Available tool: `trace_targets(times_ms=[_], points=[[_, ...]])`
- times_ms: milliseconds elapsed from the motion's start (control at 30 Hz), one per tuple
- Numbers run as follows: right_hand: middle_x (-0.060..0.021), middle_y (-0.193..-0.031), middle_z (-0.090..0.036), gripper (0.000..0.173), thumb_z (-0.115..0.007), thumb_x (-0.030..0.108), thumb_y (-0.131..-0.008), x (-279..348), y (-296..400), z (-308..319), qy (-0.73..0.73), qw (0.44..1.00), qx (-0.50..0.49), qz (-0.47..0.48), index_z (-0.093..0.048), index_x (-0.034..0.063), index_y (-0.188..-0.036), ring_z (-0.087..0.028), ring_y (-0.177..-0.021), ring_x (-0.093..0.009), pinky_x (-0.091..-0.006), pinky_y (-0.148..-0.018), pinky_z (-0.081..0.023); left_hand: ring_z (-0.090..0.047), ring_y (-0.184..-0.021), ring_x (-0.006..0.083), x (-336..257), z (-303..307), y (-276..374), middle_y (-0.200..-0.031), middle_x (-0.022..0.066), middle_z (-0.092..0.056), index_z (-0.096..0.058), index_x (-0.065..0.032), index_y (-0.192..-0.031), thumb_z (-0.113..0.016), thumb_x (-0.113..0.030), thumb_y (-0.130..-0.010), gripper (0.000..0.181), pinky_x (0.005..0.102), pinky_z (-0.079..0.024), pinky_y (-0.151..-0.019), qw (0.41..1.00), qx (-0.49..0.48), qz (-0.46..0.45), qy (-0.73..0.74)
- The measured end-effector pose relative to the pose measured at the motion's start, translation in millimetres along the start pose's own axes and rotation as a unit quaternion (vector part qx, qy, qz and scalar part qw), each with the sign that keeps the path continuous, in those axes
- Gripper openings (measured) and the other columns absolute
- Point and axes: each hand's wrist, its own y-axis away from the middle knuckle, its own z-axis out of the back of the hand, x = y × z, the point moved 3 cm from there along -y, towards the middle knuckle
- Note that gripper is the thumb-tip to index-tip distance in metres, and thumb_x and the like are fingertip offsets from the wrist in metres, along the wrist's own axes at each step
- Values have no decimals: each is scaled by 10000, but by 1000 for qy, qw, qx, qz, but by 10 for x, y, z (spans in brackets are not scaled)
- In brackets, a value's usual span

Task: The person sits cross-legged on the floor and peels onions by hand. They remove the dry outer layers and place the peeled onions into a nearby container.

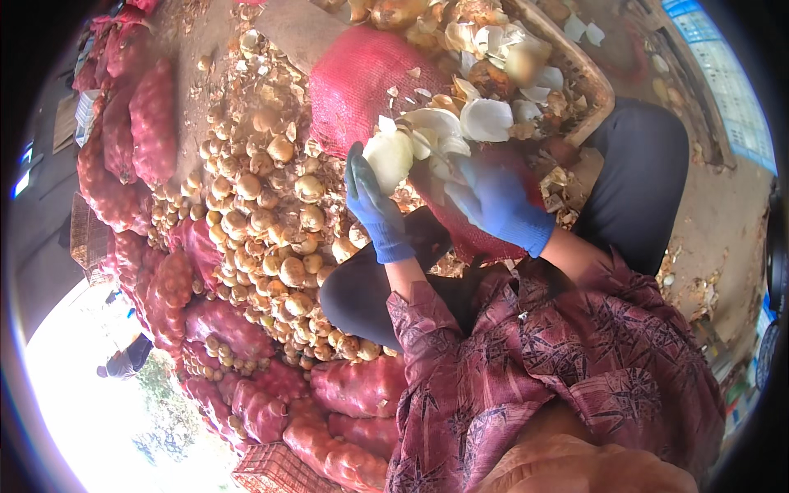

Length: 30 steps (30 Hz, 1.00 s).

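Note:
My left hand point(372, 200), in a blue knit glove with a darker palm, holds a pale peeled onion point(389, 159) at the middle of the view. To its right my right hand point(484, 194), gloved alike and blurred, is near the onion; its fingertips are partly lost behind blur, and I cannot tell what it grips. White and pale green onion layers point(487, 119) lie just beyond both hands. Under and beyond them spreads a red mesh sack point(376, 80). A heap of unpeeled yellow onions point(291, 271) lies to the left of my knee.
A shallow crate point(601, 92) with peels and onions stands at the upper right, by my bent leg. Filled red mesh sacks point(153, 123) line the left and the lower side point(363, 385). A plastic crate point(277, 471) sits at the bottom. A person point(126, 357) is at the far lower left.

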Motion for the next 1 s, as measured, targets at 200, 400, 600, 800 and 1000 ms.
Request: trace_targets(times_ms=[200,400,600,800,1000], points=[[-190,-833,-645,388,-586,297,-946,-128,15,-248,69,996,-27,57,-554,29,-1224,-641,-642,-371,-480,-570,-508,-544,-1181,245,-85,-269,123,-1394,159,-500,-376,22,-1479,-655,-217,-955,640,370,-456,-1012,991,-133,-17,-13],[-209,-808,-647,415,-596,299,-940,-102,-12,-186,57,996,1,67,-548,16,-1240,-633,-614,-381,-478,-568,-508,-518,-1226,248,-205,-56,44,-1434,167,-476,-385,18,-1479,-703,-219,-894,706,376,-450,-1026,994,-19,79,78],[-134,-731,-639,321,-598,292,-958,-104,-109,-267,-138,988,59,-45,-568,19,-1124,-638,-551,-270,-399,-476,-493,-528,-1222,247,-109,42,8,-1404,155,-502,-397,8,-1473,-660,-266,-908,681,390,-475,-1008,996,30,43,67],[-51,-737,-608,231,-619,272,-953,-179,-190,-244,-573,734,128,-341,-586,46,-987,-582,-506,-122,-267,-392,-483,-522,-1247,293,195,194,-4,-1398,175,-485,-398,8,-1470,-633,-321,-917,685,440,-465,-1034,966,28,86,241],[-49,-751,-624,223,-612,254,-967,-117,-128,-217,-486,807,117,-315,-581,48,-1048,-585,-513,-118,-264,-430,-494,-516,-1257,323,369,273,78,-1390,181,-480,-420,0,-1452,-639,-390,-908,704,446,-482,-1015,915,28,89,393]])
